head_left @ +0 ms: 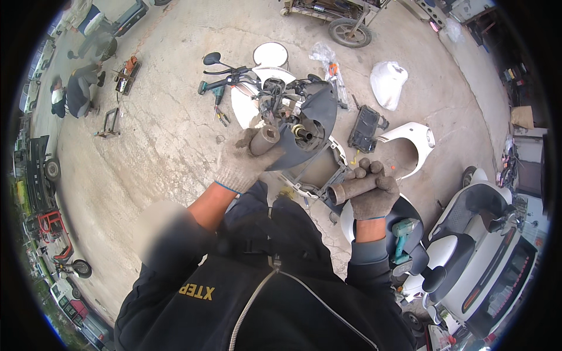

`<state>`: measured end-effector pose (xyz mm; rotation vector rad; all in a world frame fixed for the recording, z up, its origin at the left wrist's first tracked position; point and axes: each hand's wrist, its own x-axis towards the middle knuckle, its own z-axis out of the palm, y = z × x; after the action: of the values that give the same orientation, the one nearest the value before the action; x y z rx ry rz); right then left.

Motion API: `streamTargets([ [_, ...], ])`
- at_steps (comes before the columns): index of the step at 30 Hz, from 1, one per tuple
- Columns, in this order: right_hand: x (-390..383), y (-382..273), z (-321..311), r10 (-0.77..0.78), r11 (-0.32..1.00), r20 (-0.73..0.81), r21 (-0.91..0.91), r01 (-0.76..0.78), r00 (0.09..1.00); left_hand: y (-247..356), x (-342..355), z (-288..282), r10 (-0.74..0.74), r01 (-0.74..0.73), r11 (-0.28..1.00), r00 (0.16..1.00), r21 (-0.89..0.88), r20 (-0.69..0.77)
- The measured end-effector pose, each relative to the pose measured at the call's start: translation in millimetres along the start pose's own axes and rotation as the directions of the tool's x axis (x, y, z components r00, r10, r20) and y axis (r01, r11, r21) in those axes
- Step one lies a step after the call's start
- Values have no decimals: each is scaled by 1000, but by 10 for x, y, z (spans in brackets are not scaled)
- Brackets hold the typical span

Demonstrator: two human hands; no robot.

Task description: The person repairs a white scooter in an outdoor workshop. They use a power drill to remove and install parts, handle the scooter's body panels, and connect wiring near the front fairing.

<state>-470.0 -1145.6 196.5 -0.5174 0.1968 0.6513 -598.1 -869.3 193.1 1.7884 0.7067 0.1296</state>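
My left hand (244, 162), in a dirty knitted glove, grips a short, thick rusty metal tube (266, 139) with its hollow end facing up. This tube is beside the dark inner panel of a partly stripped white scooter (285, 105). Just right of it, a steering stem with a brass-coloured ring (301, 132) shows in the panel's opening. My right hand (374, 205), gloved too and turned palm up, has its fingers curled round a second metal tube (353, 187). That tube lies across the palm, its open end pointing left, above the scooter's bare frame (319, 169).
A white curved scooter panel (404, 140), a black plastic part (364, 128) and a white bag (388, 85) lie on the concrete at right. A teal power tool (403, 237) rests near my right forearm. Another white scooter (474, 251) stands at lower right. People crouch at far left.
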Motion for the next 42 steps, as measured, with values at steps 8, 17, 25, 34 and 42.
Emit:
streamTargets([
  [8, -251, 4, 340, -30, 590, 55, -805, 62, 998, 751, -231, 653, 289, -545, 606, 830, 580, 478],
  [17, -697, -322, 260, -331, 614, -130, -781, 109, 935, 777, -108, 407, 610, -633, 766, 771, 115, 182],
  [25, -1246, -553, 69, -697, 422, -203, -892, 165, 687, -321, 1344, -34, 365, -659, 589, 733, 468, 573],
  [34, -1782, -241, 151, -797, 489, -390, -865, 114, 461, -350, 1802, 494, 233, -856, 282, 499, 433, 835],
  [42, -1894, -80, 255, -818, 478, -401, -873, 99, 414, -480, 1776, 616, 323, -874, 211, 485, 437, 813],
])
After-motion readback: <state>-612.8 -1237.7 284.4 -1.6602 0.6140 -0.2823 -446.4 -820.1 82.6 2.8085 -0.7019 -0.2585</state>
